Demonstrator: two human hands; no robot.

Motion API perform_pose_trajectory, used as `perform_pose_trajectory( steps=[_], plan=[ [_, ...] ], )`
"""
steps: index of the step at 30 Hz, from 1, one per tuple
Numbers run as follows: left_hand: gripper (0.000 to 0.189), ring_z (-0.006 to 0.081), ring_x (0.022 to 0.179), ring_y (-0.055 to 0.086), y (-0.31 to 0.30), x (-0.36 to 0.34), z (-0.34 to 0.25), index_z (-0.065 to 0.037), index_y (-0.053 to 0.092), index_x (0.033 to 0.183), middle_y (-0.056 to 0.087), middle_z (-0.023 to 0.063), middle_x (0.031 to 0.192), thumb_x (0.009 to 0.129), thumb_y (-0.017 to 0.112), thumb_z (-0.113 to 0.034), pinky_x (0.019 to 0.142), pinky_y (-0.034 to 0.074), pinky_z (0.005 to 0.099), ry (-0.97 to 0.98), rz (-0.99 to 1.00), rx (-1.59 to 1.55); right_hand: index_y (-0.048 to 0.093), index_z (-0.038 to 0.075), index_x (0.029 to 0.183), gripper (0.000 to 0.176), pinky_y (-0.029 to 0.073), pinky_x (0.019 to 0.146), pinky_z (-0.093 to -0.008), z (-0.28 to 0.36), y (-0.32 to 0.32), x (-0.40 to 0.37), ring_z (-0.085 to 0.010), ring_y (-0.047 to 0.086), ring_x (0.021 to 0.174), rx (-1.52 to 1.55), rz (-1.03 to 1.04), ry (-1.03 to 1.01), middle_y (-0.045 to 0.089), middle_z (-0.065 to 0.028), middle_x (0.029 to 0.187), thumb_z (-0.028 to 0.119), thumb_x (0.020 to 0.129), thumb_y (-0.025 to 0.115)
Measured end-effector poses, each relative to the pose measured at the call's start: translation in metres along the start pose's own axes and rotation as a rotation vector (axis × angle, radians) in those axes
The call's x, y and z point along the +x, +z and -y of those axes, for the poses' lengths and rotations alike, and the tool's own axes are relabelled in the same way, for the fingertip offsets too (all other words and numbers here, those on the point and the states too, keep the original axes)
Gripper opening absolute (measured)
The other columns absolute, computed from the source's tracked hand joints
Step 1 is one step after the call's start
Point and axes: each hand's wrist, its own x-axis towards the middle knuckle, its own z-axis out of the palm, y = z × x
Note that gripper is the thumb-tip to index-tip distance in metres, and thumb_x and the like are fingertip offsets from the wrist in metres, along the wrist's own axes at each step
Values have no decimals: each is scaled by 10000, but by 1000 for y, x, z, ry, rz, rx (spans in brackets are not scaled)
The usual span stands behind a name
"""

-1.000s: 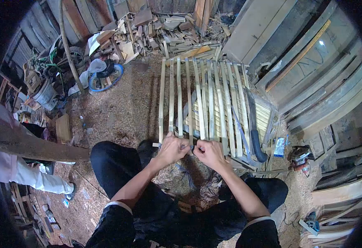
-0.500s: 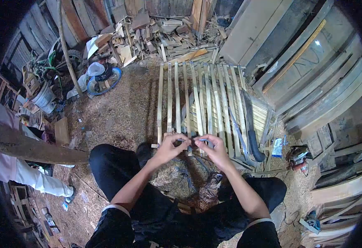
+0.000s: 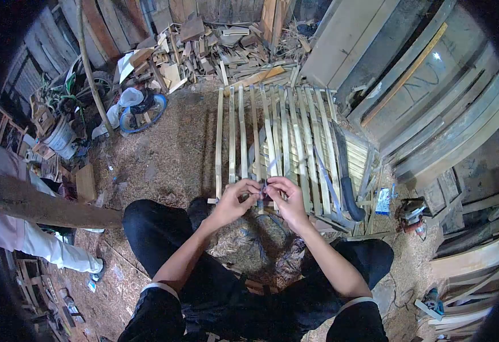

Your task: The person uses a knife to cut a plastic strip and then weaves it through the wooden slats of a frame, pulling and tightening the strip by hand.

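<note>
My left hand (image 3: 235, 200) is closed in a pinch at the near end of a pale wooden slat (image 3: 256, 137). Facing it, my right hand (image 3: 286, 200) pinches a thin bluish-grey strip (image 3: 272, 164), which sticks up beside the slat. The fingertips of both hands almost meet over the slat, and the strip's lower part is hidden between them. Several similar slats (image 3: 298, 142) lie side by side in a row, running away from me. To the right of my right hand rests a long black tool with a curved handle (image 3: 349, 196).
A heap of wood scraps (image 3: 232, 51) lies at the back wall. Boards (image 3: 443, 131) lean at the right, near a power tool (image 3: 412, 216). A blue-rimmed basin (image 3: 147, 122) stands at the left. Another person's leg (image 3: 61, 248) shows beyond a wooden beam (image 3: 50, 199).
My right hand has shifted slightly left and up, closer to my left fingertips. The bluish-grey strip now stands up above my right fingers.
</note>
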Motion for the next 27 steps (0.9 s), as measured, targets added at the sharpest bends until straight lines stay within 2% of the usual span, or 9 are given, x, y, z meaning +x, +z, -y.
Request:
perform_pose_trajectory(
  steps=[2, 8, 10, 12, 14, 16, 21, 23, 27],
  plan=[
    [344, 156, 982, 662, 0, -1, 1, -9, 484, 1290, 658, 76, 1003, 972, 605, 38, 926, 525, 325, -47, 23, -144, 641, -11, 1178, 236, 506, 880, -288, -1, 1, 0, -116, 671, 956, 16, 7, -18, 723, -81, 1003, 65, 957, 680],
    [398, 159, 979, 659, 2, 3, -2, -50, 384, 1335, 647, 75, 992, 991, 569, 28, 934, 498, 346, -111, 45, -159, 640, -15, 1139, 189, 507, 812, -286, -10, -5, 5, -117, 658, 861, 185, 73, 79, 718, -82, 955, 61, 967, 660],
    [408, 158, 978, 659, 2, 3, -1, -54, 369, 1339, 654, 72, 970, 993, 579, 0, 921, 491, 348, -59, 40, 57, 659, -18, 1066, 140, 502, 743, -280, -16, -7, 7, -127, 648, 805, -224, 154, 42, 712, -79, 884, 87, 974, 656],
    [421, 157, 976, 659, 3, 2, 2, -58, 354, 1343, 661, 69, 948, 994, 589, -28, 908, 484, 351, -8, 34, 272, 653, -19, 1050, 125, 505, 755, -271, -14, -3, 4, -117, 646, 824, -288, 121, 4, 703, -60, 905, 87, 985, 647],
    [488, 175, 1041, 629, 6, 2, 9, -97, 371, 1360, 660, 31, 999, 953, 640, -82, 1004, 205, 477, -59, -1, 262, 647, -21, 1034, 115, 509, 768, -261, -6, 6, 2, -106, 643, 844, -346, 87, -37, 694, -41, 927, 88, 997, 637],
    [479, 180, 1001, 650, 7, 3, 6, -92, 327, 1324, 685, 48, 958, 958, 635, -67, 1009, 271, 449, -69, -17, 338, 675, -22, 1011, 125, 496, 661, -306, -3, 10, -1, -149, 654, 760, -355, 8, -73, 727, -111, 864, 90, 962, 655],
    [457, 188, 942, 682, 6, 4, 7, -96, 281, 1241, 716, 96, 941, 948, 623, -17, 1008, 348, 429, -138, -26, 293, 653, -44, 988, 95, 507, 699, -285, -25, 7, 3, -120, 646, 766, -368, -22, -89, 709, -95, 860, 45, 959, 638],
    [446, 193, 921, 691, 3, 1, 4, -85, 280, 1221, 710, 120, 934, 939, 612, 10, 913, 450, 395, -66, -28, 448, 634, -59, 982, 72, 512, 733, -257, -28, 7, 4, -86, 636, 791, -381, -11, -62, 691, -71, 861, 10, 962, 628],
    [450, 194, 910, 698, -1, 5, 17, -75, 277, 1235, 714, 124, 930, 944, 605, 23, 849, 500, 359, -87, -23, 330, 695, -30, 1023, 140, 509, 673, -290, -23, -3, 5, -125, 652, 747, -342, 25, -50, 732, -105, 871, 78, 936, 682]
  ],
)
